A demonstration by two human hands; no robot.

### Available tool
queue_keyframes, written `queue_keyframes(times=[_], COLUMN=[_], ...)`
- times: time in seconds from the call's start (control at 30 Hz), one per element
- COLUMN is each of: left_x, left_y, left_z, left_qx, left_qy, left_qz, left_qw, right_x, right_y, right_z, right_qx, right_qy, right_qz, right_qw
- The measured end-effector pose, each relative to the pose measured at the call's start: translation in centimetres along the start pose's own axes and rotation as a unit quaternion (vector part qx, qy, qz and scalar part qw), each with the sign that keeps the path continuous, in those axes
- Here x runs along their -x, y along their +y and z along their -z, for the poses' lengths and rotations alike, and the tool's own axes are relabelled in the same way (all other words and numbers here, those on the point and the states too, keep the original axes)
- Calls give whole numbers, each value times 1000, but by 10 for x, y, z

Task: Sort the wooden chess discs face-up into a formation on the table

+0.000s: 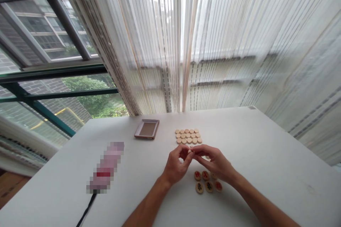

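My left hand and my right hand meet over the white table, their fingertips pinched together around a small pale piece, seemingly a Chinese chess piece. The fingers cover most of it. Just beyond my hands, blank round wooden pieces lie close together in neat rows. Nearer to me, below my right hand, several Chinese chess pieces lie with red or black characters showing. My right hand partly hides one of these, and another pale disc shows behind its fingers.
An open shallow box sits left of the rows. Farther left lies a pixelated pinkish object with a black cord running to the front edge. Striped sheer curtains hang behind the white table.
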State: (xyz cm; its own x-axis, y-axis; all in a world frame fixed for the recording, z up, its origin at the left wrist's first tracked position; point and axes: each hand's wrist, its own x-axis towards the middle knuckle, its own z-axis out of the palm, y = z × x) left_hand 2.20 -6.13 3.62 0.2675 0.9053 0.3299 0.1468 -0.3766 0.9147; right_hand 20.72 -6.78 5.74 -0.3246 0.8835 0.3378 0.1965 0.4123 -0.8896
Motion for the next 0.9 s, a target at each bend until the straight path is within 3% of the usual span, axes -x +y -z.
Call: queue_keyframes(times=[0.23,0.4,0.7,0.9], left_x=[-5,-6,1,4], left_y=[-11,-10,-4,5], left_z=[1,3,-2,-6], left_qx=[59,80,38,-13], left_qy=[53,51,-8,-42], left_qz=[52,40,12,-39], left_qw=[996,995,999,998], right_x=[-3,-4,-3,-1], right_y=[1,7,-3,2], right_z=[17,23,10,4], right_qx=[116,136,114,105], right_qy=[86,119,52,31], right_qz=[27,22,10,10], right_qw=[989,983,992,994])
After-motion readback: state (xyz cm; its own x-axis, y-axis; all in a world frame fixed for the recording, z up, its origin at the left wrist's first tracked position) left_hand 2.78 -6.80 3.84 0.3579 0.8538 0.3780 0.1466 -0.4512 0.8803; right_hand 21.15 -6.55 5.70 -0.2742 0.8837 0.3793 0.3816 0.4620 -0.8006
